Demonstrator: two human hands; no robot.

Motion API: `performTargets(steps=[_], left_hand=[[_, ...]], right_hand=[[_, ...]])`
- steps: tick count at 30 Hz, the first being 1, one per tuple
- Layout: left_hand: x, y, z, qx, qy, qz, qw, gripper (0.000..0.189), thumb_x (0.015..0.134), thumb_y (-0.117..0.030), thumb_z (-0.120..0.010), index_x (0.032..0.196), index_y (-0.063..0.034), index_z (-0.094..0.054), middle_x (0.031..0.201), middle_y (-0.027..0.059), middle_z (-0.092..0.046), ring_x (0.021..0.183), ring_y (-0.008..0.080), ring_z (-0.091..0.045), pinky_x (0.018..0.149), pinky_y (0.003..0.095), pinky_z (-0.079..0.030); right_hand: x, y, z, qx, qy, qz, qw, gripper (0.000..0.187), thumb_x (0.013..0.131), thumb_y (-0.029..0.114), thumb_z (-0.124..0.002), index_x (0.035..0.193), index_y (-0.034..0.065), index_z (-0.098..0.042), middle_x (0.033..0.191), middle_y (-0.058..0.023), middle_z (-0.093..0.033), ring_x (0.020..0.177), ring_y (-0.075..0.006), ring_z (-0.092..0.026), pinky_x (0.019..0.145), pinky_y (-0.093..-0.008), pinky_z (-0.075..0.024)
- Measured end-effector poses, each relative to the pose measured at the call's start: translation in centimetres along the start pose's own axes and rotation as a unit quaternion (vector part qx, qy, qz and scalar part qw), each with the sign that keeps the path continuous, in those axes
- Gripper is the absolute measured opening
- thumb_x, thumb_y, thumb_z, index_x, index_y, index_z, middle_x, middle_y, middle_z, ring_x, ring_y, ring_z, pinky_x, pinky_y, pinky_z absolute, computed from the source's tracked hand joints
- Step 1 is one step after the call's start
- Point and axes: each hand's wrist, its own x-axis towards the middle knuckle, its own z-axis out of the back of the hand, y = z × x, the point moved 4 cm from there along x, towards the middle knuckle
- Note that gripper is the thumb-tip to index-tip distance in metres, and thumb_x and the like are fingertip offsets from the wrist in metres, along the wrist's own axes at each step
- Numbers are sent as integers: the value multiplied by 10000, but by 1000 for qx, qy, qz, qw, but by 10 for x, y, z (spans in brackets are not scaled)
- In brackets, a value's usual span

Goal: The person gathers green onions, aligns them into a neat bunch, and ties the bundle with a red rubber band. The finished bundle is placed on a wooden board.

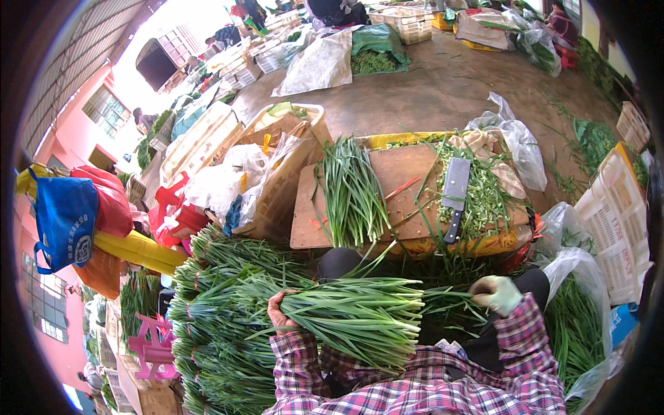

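Observation:
My left hand is bare and grips a large bunch of long green leafy stalks by the leaf side, its pale cut ends pointing right. To the right of the bunch, my right hand, in a pale glove, pinches a few thin green stalks. Ahead lies a wooden board, with a loose bundle of stalks on its left part. A cleaver with a black handle rests on cut trimmings at the board's right.
Banded bundles are piled at my left. An open clear plastic bag of stalks stands at my right. Beyond the board are a plastic crate and a white plastic bag. Several people sit or work farther off.

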Motion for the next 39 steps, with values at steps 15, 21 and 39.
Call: performTargets(steps=[15, 21, 39], left_hand=[[-10, 2, 0, 10, -74, -82, 994, 151, 692, -144, -527, 744, -5, -553, 767, 128, -592, 739, 270, -557, 753, 399, -466], [-5, 1, 0, 112, -28, -65, 991, 242, 764, -202, -477, 779, 25, -559, 817, 171, -614, 782, 294, -572, 798, 426, -456], [3, 4, 12, -14, -35, -42, 998, 236, 696, -191, -508, 770, 27, -562, 803, 182, -601, 785, 305, -563, 792, 425, -449]], right_hand=[[48, 91, -111, 645, 153, 51, 747, 475, 805, 141, -637, 1210, -9, -439, 1131, -75, -560, 1004, -161, -549, 871, -311, -439], [41, 122, -118, 439, 161, 200, 861, 329, 842, 143, -584, 1143, 32, -508, 1110, -99, -556, 969, -195, -570, 837, -309, -472], [33, 67, -91, 613, 30, -104, 782, 178, 789, 106, -656, 934, 20, -599, 766, -60, -631, 547, -98, -535, 476, -210, -416]])
